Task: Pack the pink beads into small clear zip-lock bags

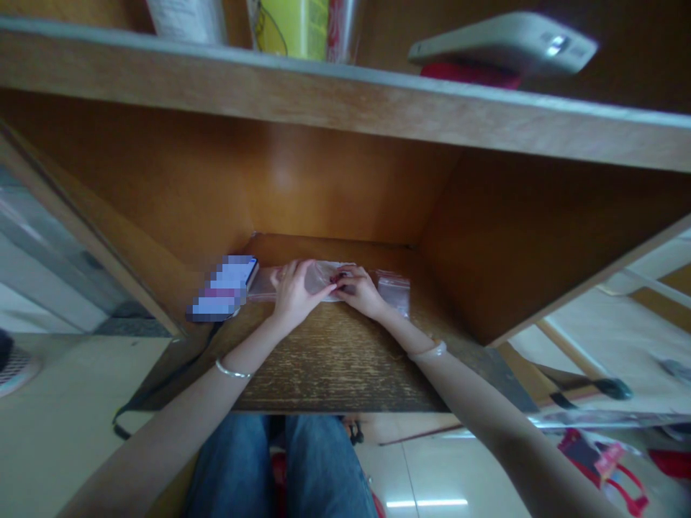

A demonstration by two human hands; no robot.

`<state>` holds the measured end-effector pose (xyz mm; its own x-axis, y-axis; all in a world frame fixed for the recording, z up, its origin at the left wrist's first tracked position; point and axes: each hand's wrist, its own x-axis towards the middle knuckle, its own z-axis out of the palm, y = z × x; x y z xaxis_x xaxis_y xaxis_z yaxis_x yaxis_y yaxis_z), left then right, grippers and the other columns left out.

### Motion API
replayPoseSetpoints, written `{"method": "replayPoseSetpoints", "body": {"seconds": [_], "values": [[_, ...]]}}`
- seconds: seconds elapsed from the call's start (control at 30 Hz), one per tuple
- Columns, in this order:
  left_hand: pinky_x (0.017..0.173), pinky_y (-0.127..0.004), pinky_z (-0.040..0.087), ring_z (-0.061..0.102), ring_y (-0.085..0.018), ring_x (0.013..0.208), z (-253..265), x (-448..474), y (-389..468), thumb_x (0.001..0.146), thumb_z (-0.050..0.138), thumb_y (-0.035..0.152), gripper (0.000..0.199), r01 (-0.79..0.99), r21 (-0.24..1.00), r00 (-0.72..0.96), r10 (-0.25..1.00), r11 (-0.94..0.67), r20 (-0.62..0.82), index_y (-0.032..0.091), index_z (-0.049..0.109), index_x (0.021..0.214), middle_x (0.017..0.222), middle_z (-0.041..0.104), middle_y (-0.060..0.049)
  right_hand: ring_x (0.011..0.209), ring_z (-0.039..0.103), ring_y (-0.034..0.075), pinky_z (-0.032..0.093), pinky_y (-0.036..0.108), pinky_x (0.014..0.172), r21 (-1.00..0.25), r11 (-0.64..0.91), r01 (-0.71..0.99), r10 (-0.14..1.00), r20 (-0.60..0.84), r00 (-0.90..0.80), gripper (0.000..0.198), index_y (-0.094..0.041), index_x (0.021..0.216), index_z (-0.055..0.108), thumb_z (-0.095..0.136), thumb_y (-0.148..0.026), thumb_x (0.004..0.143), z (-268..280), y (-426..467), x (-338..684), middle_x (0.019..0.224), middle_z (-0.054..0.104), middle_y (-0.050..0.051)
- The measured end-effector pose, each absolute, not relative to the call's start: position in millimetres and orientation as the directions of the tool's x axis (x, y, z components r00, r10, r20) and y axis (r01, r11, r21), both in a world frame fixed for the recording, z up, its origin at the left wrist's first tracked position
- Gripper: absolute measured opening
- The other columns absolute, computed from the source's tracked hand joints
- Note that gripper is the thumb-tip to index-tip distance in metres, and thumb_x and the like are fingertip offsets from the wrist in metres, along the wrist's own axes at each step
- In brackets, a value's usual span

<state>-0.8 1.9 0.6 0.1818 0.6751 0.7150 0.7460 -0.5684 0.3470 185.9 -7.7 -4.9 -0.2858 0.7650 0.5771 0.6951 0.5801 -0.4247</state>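
Note:
Both of my hands meet over a clear plastic bag (319, 273) lying flat on the worn wooden desk board. The fingers of my left hand (296, 289) curve over the bag, its thumb stretched across to my right fingertips. My right hand (360, 291) has its fingers pinched together on a small dark red thing (335, 280), too small to make out. Beside my right wrist lies a small clear zip bag (395, 291). More clear plastic (262, 285) extends to the left, under and past my left hand.
A phone (224, 288) with a lit screen leans at the left, a dark strap (162, 388) trailing from it over the front edge. Wooden side walls and a shelf (335, 104) enclose the space. On the shelf stand a yellow package (294, 29) and a white device (502, 44).

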Motion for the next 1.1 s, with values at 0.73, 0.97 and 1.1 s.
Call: {"method": "replayPoseSetpoints", "body": {"seconds": [0.73,0.97,1.1], "values": [[0.090,-0.040,0.046,0.061,-0.021,0.099,3,1,2,0.074,0.067,0.046,0.052,0.423,0.590,0.046,0.667,-0.687,0.744,0.019,0.047,0.114,0.105,0.063,-0.009,0.085,0.054,0.019,0.043,0.035,0.079,-0.326,0.427,0.844,0.802,0.567,-0.186,0.014,-0.019,0.071,0.068,0.067,-0.031,0.078,-5,-14,180,0.087,0.060,0.005],[0.089,-0.036,0.051,0.063,-0.018,0.097,-3,3,8,0.078,0.065,0.041,0.043,0.215,0.701,0.073,0.727,-0.680,0.683,0.020,0.044,0.110,0.102,0.061,-0.008,0.083,0.056,0.018,0.046,0.032,0.078,-0.352,0.419,0.837,0.817,0.548,-0.179,0.007,-0.020,0.078,0.070,0.067,-0.027,0.079,-6,-13,182,0.085,0.064,0.004],[0.085,-0.034,0.052,0.064,-0.017,0.093,-4,5,8,0.079,0.062,0.039,0.036,0.178,0.742,0.109,0.762,-0.646,0.638,0.020,0.048,0.105,0.097,0.064,-0.007,0.087,0.057,0.019,0.046,0.034,0.081,-0.335,0.448,0.829,0.807,0.550,-0.214,0.010,-0.020,0.084,0.071,0.066,-0.027,0.080,-11,-9,184,0.090,0.065,0.006]]}}
